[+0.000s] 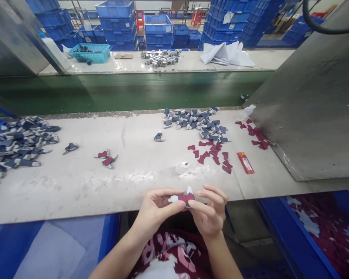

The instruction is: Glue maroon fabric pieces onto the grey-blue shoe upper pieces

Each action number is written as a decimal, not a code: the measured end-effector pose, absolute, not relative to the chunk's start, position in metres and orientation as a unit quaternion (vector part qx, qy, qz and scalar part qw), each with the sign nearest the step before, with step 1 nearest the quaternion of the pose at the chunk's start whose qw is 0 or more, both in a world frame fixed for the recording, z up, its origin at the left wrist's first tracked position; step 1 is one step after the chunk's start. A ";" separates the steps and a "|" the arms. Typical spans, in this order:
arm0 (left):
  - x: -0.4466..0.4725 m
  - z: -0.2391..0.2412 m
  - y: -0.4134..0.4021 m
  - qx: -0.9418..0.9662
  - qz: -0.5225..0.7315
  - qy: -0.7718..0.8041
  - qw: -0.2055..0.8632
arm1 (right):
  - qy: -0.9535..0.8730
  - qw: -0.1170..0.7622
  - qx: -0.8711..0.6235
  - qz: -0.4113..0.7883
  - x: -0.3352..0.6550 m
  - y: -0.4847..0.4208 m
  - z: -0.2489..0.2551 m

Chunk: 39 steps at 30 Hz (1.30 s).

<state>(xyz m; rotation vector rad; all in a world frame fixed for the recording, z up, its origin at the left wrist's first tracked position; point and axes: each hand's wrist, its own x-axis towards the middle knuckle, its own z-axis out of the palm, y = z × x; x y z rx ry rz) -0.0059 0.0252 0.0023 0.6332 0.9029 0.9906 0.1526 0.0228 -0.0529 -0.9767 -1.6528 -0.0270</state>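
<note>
Both hands meet at the near edge of the white worktable, pinching one small white-and-maroon piece between them. My left hand grips its left end with thumb and fingers. My right hand holds its right end, fingers curled over it. Loose maroon fabric cutouts lie just beyond my hands. Behind those sits a heap of navy-and-grey parts. Two assembled maroon-topped pieces rest at centre left.
A large pile of navy-and-grey parts covers the table's left end. A red cutter lies at right, beside a slanted grey metal panel. A blue bin with maroon scraps stands lower right. A green conveyor runs behind.
</note>
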 end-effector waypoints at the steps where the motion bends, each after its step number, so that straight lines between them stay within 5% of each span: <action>1: -0.006 0.002 0.025 0.286 0.459 0.421 0.728 | -0.689 0.587 -0.424 0.027 0.152 0.021 -0.054; 6: -0.006 0.003 0.024 0.274 0.486 0.459 0.692 | -0.633 0.577 -0.453 0.248 0.148 0.012 -0.053; 15: -0.001 -0.005 0.015 0.322 0.539 0.478 0.614 | -0.545 0.589 -0.463 0.378 0.138 0.011 -0.035; 24: -0.009 0.000 0.015 0.313 0.538 0.486 0.614 | -0.508 0.586 -0.451 0.442 0.132 0.009 -0.036; 39: -0.018 -0.012 0.006 0.567 0.561 0.476 0.370 | -0.514 0.587 -0.464 0.419 0.120 0.007 -0.041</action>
